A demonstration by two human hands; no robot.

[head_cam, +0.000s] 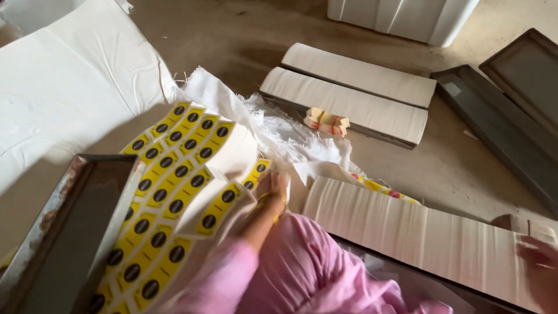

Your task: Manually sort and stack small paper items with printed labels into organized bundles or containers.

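A bare, dusty concrete floor (465, 168) carries everything here, with a large white cloth sheet (64, 87) spread over its upper left and the base of a white ribbed plastic container (401, 17) at the top edge. Near the middle, the left hand (270, 186), wearing a thin yellow bangle and a pink sleeve, reaches forward and presses into a heap of frayed white fabric pieces (279, 134); its fingers are buried in the cloth, so whether it is closed around anything cannot be told. Just to the left of that hand, touching the same heap, fan out curling white strips of yellow rectangular stickers with black round centres (174, 186), which run down toward the lower left corner beside a rusty-edged dark metal tray (70, 232). At the far right edge, the right hand (537, 259) rests on the end of a long stack of white paper sheets (418, 232), fingers lying flat and loose over the top; the view is blurred there. Beyond the fabric heap lie two more long white paper stacks (354, 93) side by side, with a small folded cream and red band (327, 121) lying on the nearer one. Two dark flat trays (505, 116) sit at the right, well apart from both hands.
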